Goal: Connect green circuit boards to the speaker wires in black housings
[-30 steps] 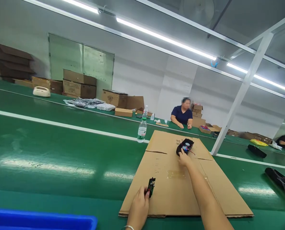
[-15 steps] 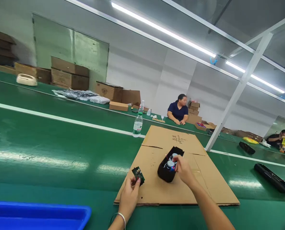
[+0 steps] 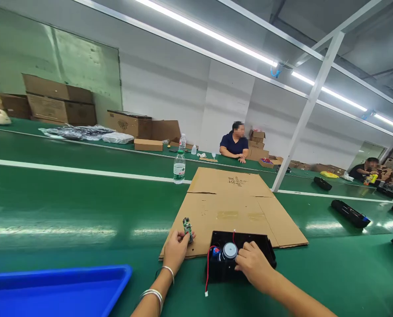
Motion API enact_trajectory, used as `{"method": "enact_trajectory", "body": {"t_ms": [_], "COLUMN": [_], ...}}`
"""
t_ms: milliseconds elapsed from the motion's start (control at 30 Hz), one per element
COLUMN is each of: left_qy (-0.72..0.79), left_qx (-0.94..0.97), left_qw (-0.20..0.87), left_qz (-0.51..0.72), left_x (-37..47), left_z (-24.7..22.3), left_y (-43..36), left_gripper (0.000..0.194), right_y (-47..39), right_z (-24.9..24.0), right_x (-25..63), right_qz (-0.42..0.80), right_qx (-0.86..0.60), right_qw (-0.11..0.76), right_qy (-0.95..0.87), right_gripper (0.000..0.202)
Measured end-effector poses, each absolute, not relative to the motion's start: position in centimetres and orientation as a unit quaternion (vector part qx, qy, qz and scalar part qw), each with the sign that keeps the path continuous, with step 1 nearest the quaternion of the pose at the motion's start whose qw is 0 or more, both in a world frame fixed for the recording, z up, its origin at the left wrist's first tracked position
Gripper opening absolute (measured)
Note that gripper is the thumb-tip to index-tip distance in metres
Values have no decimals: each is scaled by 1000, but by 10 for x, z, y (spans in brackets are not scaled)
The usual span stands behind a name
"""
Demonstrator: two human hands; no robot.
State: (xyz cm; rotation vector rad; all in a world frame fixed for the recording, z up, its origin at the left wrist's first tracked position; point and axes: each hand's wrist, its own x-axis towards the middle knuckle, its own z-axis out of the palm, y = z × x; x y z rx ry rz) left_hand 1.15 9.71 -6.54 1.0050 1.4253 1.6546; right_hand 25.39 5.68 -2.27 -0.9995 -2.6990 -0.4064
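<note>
Between the fingertips and thumb of my left hand (image 3: 176, 252) is a small green circuit board (image 3: 187, 225), held up over the cardboard's near left corner. An open black speaker housing (image 3: 221, 274) lies crosswise at the cardboard's near edge. Inside it show a round silver-grey speaker driver (image 3: 230, 250) and a blue part. A red and black wire (image 3: 207, 275) with a white plug hangs over its front left side. My right hand (image 3: 254, 266) is closed on the housing, fingers curled into its open side just right of the driver. The fingertips' exact grip is hidden.
A flattened cardboard sheet (image 3: 216, 198) lies on the green table. At lower left is a blue tray (image 3: 117, 281); a water bottle (image 3: 179, 169) stands beyond. Another black housing (image 3: 350, 213) lies to the right, near a white post (image 3: 307, 114). A person (image 3: 234, 143) sits across.
The speaker housing has turned crosswise and come nearer, with my right hand still at it. The circuit board is turned in my left hand. The view has swung to the right.
</note>
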Motion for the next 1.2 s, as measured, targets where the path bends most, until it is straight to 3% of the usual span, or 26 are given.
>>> {"method": "enact_trajectory", "body": {"t_ms": [233,367,500,600,667,767,833,967,1200], "left_qy": [526,518,500,476,453,412,386,351,400], "left_qx": [363,350,360,383,406,446,469,492,571], "left_qw": [431,458,503,540,566,612,642,677,568], "left_qz": [637,632,606,579,556,507,469,419,437], "left_x": [12,12,11,11,14,23,30,43,55], "left_z": [-65,-66,-66,-58,-48,-28,-15,5,20], "left_y": [94,92,79,65,56,44,37,22,9], "left_gripper": [22,20,25,32,36,37,39,56,40], "right_y": [-11,-21,-22,-15,-6,8,15,20,19], "right_z": [-35,-29,-23,-16,-10,-4,-2,1,9], "right_x": [258,235,210,202,203,209,214,222,227], "right_qz": [-189,-172,-120,0,175,452,544,571,608], "right_qx": [-377,-351,-196,-195,-242,-336,-369,-378,-370], "right_qw": [165,185,206,350,437,515,542,504,461], "right_qy": [-892,-901,-951,-916,-848,-646,-523,-527,-530], "right_gripper": [23,47,12,20,15,27,39,44,42]}}
